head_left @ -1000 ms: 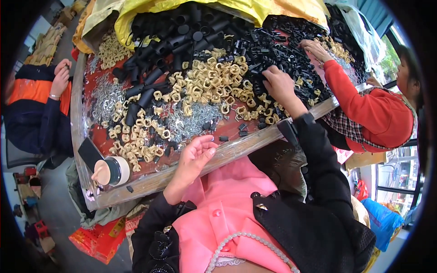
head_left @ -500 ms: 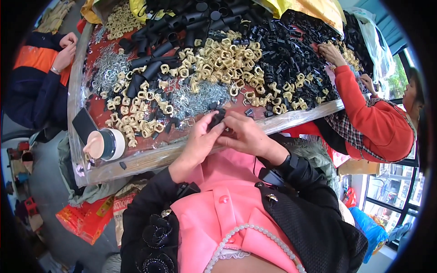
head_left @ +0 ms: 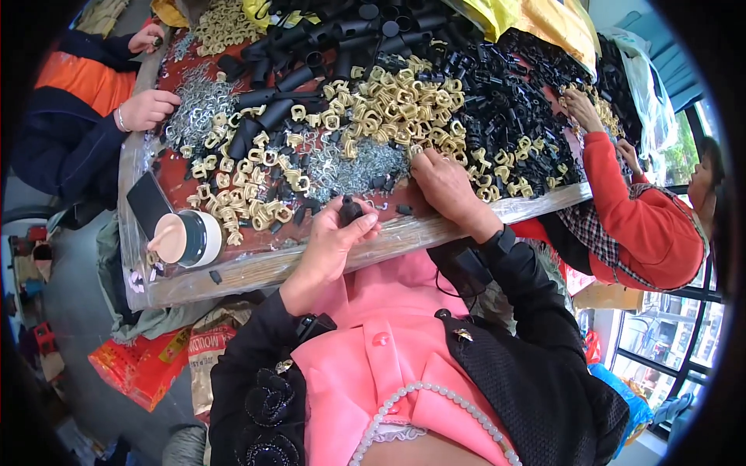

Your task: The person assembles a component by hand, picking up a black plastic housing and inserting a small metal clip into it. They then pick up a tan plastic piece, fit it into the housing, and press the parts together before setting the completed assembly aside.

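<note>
Our wood-edged table (head_left: 249,270) holds gold rings (head_left: 404,97), silver hooks (head_left: 353,172) and black tubes (head_left: 273,116); our left hand (head_left: 329,247) pinches a black piece (head_left: 351,210); we can't tell what our right hand (head_left: 451,190) grips.

Above the near edge of the counter (head_left: 249,273), the left hand's grip (head_left: 332,242) is partly covering a black piece (head_left: 351,210), while the right hand's grip (head_left: 448,185) is hiding what's lying beneath it. Toward the far edge, yellow sheeting (head_left: 491,17) is running out of view.
</note>
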`<action>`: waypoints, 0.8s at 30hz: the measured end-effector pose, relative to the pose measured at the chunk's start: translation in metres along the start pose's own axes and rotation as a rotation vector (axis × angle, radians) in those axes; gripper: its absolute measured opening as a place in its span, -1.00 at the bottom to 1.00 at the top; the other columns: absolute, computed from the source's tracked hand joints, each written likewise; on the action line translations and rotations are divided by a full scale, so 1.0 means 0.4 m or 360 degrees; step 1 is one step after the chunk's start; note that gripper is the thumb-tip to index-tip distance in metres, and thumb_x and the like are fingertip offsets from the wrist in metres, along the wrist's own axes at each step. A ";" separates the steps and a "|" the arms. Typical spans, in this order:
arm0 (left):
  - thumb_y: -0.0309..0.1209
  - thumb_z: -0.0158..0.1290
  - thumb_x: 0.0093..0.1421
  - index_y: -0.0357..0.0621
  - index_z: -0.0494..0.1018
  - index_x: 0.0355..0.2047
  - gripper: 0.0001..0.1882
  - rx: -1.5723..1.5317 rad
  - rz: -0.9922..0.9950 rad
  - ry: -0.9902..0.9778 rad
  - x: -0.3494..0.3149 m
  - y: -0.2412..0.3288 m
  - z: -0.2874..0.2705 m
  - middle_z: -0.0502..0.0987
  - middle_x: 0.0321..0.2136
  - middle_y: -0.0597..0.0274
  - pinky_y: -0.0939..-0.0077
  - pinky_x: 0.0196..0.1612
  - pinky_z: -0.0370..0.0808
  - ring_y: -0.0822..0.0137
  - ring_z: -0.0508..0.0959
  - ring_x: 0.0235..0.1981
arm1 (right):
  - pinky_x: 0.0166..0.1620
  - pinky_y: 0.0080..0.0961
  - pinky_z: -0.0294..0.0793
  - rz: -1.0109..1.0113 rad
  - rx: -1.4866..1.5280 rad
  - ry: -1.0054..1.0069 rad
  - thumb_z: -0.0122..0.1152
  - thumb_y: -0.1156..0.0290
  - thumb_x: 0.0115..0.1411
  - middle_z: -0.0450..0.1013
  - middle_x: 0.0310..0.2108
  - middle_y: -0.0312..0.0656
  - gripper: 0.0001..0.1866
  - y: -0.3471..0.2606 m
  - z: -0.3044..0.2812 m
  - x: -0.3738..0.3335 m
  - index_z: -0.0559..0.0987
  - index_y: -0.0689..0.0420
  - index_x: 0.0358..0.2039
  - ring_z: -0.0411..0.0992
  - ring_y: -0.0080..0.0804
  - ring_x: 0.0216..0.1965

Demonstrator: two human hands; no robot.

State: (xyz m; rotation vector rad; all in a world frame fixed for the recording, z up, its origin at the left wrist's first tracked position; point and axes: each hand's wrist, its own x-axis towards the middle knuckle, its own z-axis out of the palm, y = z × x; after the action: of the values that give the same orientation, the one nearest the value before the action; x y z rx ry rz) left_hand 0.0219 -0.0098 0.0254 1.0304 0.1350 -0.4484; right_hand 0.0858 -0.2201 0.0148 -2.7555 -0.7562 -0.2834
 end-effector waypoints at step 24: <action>-0.46 0.04 0.04 -0.20 0.40 -0.50 -0.92 0.0400 0.0386 0.0226 0.042 0.018 0.039 0.36 -0.71 0.41 0.76 -0.61 0.24 0.64 0.30 -0.67 | -0.59 -0.82 0.11 0.0676 0.2322 -0.0010 -0.05 0.38 0.16 0.29 -0.61 -0.39 -0.83 -0.127 -0.049 0.016 0.31 0.19 -0.28 0.17 -0.74 -0.64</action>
State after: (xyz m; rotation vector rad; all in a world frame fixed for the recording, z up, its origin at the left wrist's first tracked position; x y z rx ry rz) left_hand 0.0386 -0.0250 0.0337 1.3085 0.0799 -0.1733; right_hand 0.0624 -0.1812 0.0454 -1.4250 -0.1561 0.2856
